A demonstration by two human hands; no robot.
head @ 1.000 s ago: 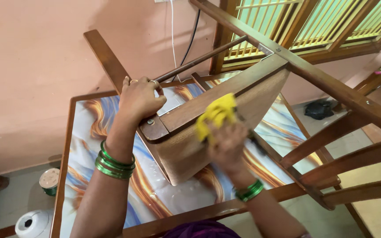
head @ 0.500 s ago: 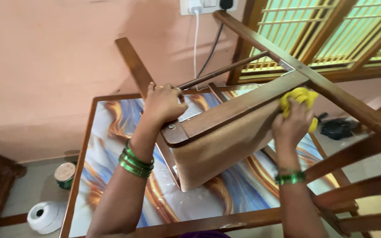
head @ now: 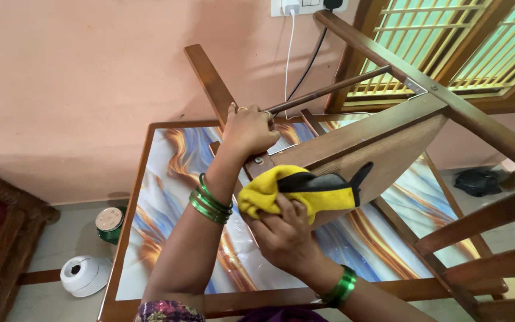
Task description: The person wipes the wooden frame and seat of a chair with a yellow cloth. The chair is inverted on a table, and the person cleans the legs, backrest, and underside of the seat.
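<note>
— Against the underside of the upturned wooden chair [head: 353, 161] was where the yellow cloth [head: 296, 191] sat; I was standing right beside her. It had a dark patch across it, and it lay bunched on the lower edge of the seat panel, near the corner closest to her.

— Which hand had it?

— The right hand [head: 284, 235]. The fingers were curled up and closed around the cloth from below, pinching a wad of it and pressing it to the wood. The left hand [head: 248, 131] was at the chair's near corner, up where a leg met the seat frame, fingers wrapped tight over the joint to steady the whole thing.

— So what stage did you make of it?

— Wiping down the seat's underside, I'd judge, with the cloth at the near end of the panel. The far half of the panel, towards the window grille [head: 448, 48] behind the chair, looked the natural place to rub next; that would want the left hand's brace kept firm, since the chair was tilted.

— What was under the chair?

— A table [head: 168, 179] with a glossy blue-and-orange swirled top; the chair rested on it, legs up. Beyond the chair was a pink wall with a socket [head: 305, 6] and a white cable hanging. Left of the table, on the floor, stood a small green tin [head: 109, 225] and a white round thing [head: 84, 274].
</note>
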